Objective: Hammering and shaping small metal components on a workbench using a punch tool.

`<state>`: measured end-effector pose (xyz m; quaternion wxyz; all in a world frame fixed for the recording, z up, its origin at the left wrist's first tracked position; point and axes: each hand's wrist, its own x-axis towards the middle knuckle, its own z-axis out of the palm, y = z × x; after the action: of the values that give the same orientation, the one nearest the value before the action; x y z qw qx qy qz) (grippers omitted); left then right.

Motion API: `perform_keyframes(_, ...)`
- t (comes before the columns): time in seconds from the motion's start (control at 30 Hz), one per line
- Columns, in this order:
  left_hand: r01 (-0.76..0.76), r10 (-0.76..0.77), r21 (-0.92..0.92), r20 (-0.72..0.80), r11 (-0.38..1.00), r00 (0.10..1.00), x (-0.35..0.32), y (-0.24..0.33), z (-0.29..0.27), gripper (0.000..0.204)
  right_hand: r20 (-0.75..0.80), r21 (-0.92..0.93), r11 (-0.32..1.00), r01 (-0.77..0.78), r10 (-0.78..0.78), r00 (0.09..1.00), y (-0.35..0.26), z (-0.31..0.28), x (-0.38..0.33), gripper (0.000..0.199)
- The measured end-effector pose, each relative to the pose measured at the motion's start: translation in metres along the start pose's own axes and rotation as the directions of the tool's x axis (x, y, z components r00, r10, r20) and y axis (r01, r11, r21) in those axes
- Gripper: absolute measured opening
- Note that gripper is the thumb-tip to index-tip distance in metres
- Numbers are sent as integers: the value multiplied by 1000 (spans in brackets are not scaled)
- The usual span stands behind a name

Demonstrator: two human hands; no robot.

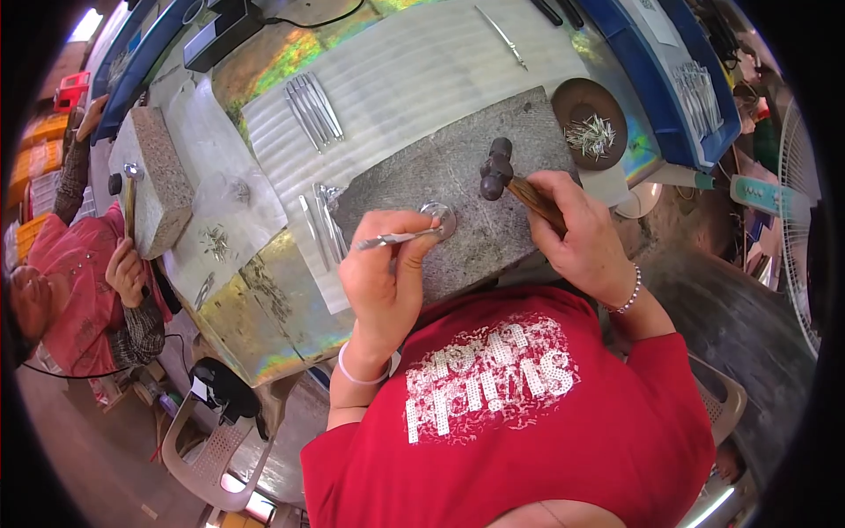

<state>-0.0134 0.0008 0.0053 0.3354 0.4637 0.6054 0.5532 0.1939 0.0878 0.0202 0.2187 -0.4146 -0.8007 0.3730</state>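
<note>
My left hand (385,268) pinches a slim silver metal instrument (392,239) between thumb and fingers. Its tip lies at a small round shiny metal piece (438,218) on a grey stone block (480,246); whether the two are joined I cannot tell. In my right hand (583,236) is a ball-peen hammer (497,170), gripped by its wooden handle. The dark head is over the block, right of the round piece. Beside the block's right end, a brown bowl (619,106) holds many small silver pins (590,136).
Slim metal instruments lie on white foam sheeting (396,79) in a far bundle (313,110) and a near bundle (324,224). A pointed tool (502,37) lies farther back. Blue bins (656,79) stand right. At left, a co-worker (88,299) holds another hammer by a granite block (154,176).
</note>
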Motion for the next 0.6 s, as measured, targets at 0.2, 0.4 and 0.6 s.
perform_keyframes(0.2,-380,318,371,218,847,923,0,10,3,33,213,513,836,-194,95,972,-19,-7,-1,30)
perform_keyframes(0.4,-406,345,484,215,775,914,-1,27,-3,30,197,379,871,313,-407,892,-66,-19,38,29)
perform_keyframes(0.6,-475,356,437,328,764,875,0,23,-3,36,123,217,791,572,-603,788,-73,-3,42,22)
